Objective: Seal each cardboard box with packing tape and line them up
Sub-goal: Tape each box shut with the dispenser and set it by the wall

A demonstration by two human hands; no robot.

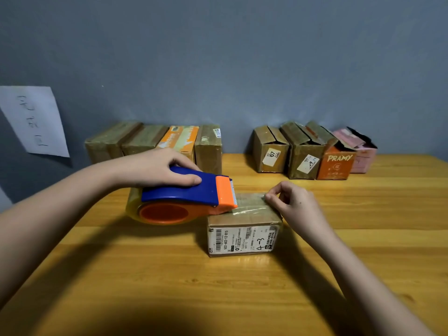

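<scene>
A small cardboard box with a white shipping label marked "4-3" stands in the middle of the wooden table. My left hand grips the blue handle of a blue and orange tape dispenser, whose toothed blade rests at the box's top left edge. A strip of clear tape runs across the box's top. My right hand pinches the tape's end at the box's top right edge.
Against the grey wall at the back left stands a row of several closed boxes. At the back right stand several boxes with open flaps, one orange marked "PRAMY" and one pink. A paper sheet hangs on the wall at left.
</scene>
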